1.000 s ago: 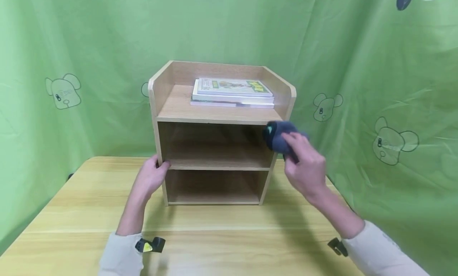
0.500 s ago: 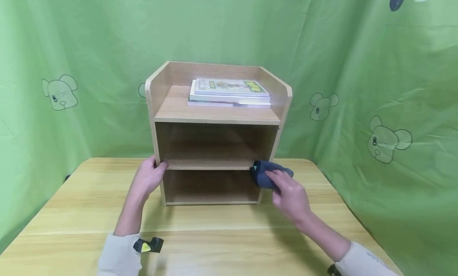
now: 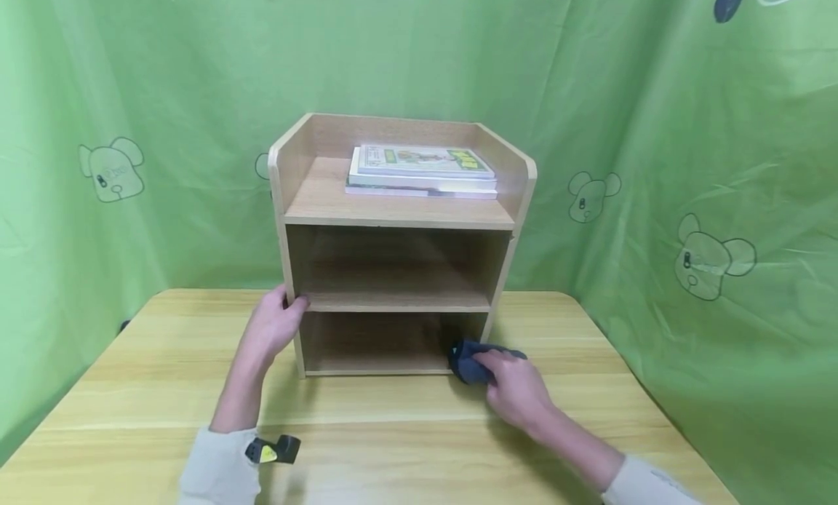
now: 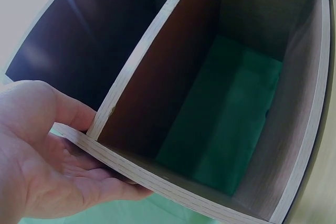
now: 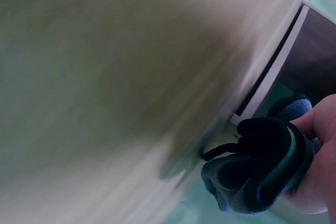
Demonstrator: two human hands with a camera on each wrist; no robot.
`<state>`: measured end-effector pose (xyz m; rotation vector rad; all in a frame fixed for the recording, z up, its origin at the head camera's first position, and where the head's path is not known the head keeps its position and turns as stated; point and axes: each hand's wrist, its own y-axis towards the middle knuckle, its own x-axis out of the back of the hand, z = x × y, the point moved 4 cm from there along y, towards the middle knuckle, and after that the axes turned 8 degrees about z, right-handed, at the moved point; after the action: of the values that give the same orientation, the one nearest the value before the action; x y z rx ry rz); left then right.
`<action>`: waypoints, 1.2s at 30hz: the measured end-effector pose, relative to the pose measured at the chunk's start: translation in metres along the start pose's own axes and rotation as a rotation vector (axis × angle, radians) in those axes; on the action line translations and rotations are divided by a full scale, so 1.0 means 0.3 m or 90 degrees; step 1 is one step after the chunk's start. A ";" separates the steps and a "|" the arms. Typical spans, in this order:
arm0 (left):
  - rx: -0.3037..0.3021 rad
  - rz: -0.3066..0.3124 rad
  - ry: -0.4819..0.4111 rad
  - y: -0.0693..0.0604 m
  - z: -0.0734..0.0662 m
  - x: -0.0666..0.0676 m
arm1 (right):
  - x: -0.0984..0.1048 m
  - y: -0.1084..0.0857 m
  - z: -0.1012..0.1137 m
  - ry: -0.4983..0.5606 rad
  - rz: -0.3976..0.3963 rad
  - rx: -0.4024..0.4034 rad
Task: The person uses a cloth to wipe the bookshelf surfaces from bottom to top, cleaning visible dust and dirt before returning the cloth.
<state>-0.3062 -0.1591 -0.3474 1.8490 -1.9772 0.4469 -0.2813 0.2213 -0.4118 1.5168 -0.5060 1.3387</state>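
A wooden shelf unit point(image 3: 399, 305) with three levels stands on the table. My left hand point(image 3: 273, 323) grips its left side panel, thumb inside the middle level and fingers outside; in the left wrist view the left hand point(image 4: 58, 156) has the panel's edge between thumb and fingers. Down at the lower right front corner of the shelf, my right hand point(image 3: 517, 388) holds a bunched dark blue cloth point(image 3: 473, 363) against the right side panel's front edge. In the right wrist view the cloth point(image 5: 257, 166) shows a black part and a green stripe, and the right hand point(image 5: 317, 166) is partly cut off.
A stack of books point(image 3: 422, 172) lies on the shelf's top level. The light wood table point(image 3: 366, 439) spreads around the shelf. A green curtain point(image 3: 419, 54) with mouse drawings hangs behind and at both sides.
My right hand has moved the cloth down the right side panel's front edge, from just under the top level to the bottom corner. My left hand stays on the left panel.
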 end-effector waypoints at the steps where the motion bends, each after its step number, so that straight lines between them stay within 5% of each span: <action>1: 0.001 0.000 -0.001 0.000 0.000 0.000 | -0.008 -0.001 0.001 0.003 0.015 -0.009; 10: 0.002 -0.003 -0.002 0.001 0.002 0.003 | -0.068 0.007 0.006 -0.018 0.136 -0.069; 26: 0.000 0.003 -0.016 0.008 0.010 0.002 | -0.060 0.023 0.016 -0.062 0.224 -0.096; 36: 0.000 -0.001 -0.008 0.006 0.007 -0.002 | 0.004 0.039 -0.056 -0.022 0.246 -0.151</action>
<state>-0.3081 -0.1596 -0.3496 1.8579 -1.9846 0.4356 -0.2989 0.2314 -0.4081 1.2882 -0.9837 1.4829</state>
